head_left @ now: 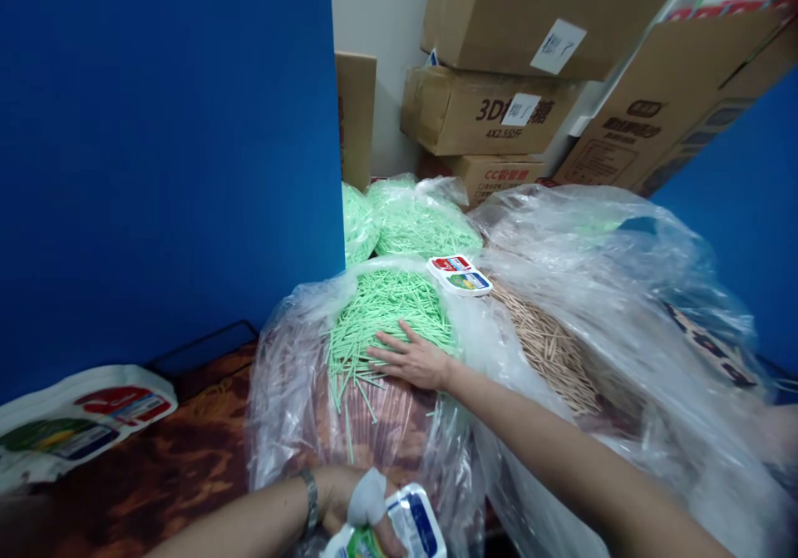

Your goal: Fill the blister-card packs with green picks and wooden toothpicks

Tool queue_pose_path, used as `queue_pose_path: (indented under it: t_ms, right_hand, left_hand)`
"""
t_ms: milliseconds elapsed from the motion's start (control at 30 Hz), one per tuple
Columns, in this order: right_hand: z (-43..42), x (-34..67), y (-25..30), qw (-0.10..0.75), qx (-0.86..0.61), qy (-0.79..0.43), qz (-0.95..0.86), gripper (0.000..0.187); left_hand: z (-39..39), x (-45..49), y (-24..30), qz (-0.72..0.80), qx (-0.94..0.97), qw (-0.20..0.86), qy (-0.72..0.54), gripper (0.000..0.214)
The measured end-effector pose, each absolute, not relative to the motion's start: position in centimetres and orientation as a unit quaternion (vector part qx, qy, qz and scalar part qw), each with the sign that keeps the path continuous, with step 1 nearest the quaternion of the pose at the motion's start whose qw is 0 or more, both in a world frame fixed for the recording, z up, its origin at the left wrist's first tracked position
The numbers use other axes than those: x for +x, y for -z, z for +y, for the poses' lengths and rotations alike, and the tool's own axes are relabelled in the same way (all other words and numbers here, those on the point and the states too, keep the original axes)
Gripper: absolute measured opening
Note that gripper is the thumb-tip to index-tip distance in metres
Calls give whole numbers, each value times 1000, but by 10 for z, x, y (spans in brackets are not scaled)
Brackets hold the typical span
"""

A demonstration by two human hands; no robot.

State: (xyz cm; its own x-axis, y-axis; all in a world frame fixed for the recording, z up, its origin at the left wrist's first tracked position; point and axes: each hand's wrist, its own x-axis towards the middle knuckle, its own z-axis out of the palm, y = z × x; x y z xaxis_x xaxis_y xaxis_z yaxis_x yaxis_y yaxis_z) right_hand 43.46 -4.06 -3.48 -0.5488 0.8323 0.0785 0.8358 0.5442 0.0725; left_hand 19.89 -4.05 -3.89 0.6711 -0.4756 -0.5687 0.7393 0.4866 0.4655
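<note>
The right hand [412,358] lay flat, fingers spread, its grip wide open and closed on nothing, pressing on a heap of green sticks [390,304] inside a clear plastic bag [280,408]. A few sticks had spilled down just under the palm. The left hand [349,508], low at the near edge, had its grip curled round a small white packet [408,525] with blue and green print; a metal watch band [310,500] circled that wrist, and something white was wrapped on one finger. A matching small packet [460,275] with red and blue labels rested on top of the bags, just beyond the green heap. To the right of it, another clear bag held tan wooden sticks [549,346]. Further bags of green sticks [417,221] sat behind, near stacked cardboard boxes [492,109]. A blue panel [168,150] stood on the left, and a printed white bag [75,421] lay on the dark patterned bench [168,458].
</note>
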Motion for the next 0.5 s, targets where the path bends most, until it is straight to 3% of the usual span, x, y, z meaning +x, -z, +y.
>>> queue_pose_path:
  t_ms: [167,333,500]
  right_hand:
    - [-55,424,18,13,-448,45,-893,49]
    - [-80,405,-3,19,-428,45,-902,29]
    - [-128,402,-15,-48,-461,-72,-883,20]
  left_hand:
    - [-28,189,15,192,393,842,315,45]
    - [-17,186,-22,166,482,811,288,40]
    - [-14,198,-55,81,651,730,190,25]
